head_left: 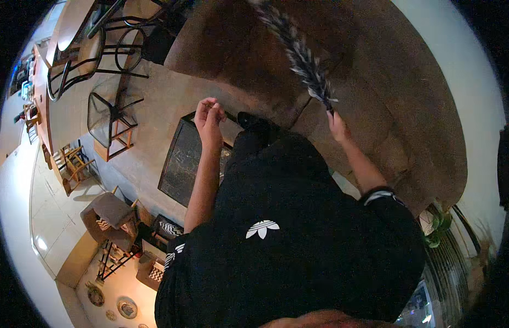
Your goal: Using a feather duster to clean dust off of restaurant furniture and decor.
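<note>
My right hand (339, 126) grips the handle end of a feather duster (299, 53), whose dark grey and whitish plume stretches up and to the left over a large brown surface (381, 90). The duster's far tip reaches the top of the picture. My left hand (210, 115) is raised in front of me with its fingers loosely curled, holding nothing that I can see. Below and beside it lies a dark, marbled low tabletop (180, 160) with a black edge. The duster appears above the brown surface; whether it touches cannot be told.
A glass-seated chair or stool (102, 119) and a metal-framed chair (86, 57) stand at the left, by a long wooden counter (43, 106). Lower left is a grey-brown armchair (110, 209). A leafy plant (439, 225) is at the lower right.
</note>
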Demonstrator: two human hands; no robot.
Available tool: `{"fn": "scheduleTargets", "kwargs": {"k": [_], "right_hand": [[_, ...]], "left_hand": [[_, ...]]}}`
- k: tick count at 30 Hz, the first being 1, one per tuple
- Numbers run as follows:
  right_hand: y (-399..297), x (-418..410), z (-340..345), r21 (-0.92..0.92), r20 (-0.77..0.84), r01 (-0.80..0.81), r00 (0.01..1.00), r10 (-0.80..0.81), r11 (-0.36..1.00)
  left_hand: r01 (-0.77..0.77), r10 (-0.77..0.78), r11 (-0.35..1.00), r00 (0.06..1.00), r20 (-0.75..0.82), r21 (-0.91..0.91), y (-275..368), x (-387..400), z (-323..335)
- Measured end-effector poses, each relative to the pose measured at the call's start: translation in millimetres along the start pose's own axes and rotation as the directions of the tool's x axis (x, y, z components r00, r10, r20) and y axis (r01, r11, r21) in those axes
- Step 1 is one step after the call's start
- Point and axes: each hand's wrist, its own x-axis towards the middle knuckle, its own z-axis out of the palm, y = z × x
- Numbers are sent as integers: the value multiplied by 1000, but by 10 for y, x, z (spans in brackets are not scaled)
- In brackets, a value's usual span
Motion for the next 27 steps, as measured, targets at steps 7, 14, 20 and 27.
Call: {"fn": "scheduleTargets", "kwargs": {"k": [7, 14, 20, 27], "right_hand": [[206, -365, 104, -81, 293, 154, 948, -124, 985], [-85, -938, 195, 368, 77, -114, 993, 93, 923], [-40, -845, -696, -60, 507, 121, 859, -74, 991], [-378, -1021, -538, 112, 353, -271, 910, 217, 956]], "left_hand": [[-77, 76, 997, 996, 56, 16, 30, 52, -133], [-10, 10, 1000, 1000, -18, 24, -29, 59, -194], [-61, 58, 991, 998, 36, 120, -82, 156, -206], [-20, 19, 1000, 998, 66, 19, -193, 246, -143]]}}
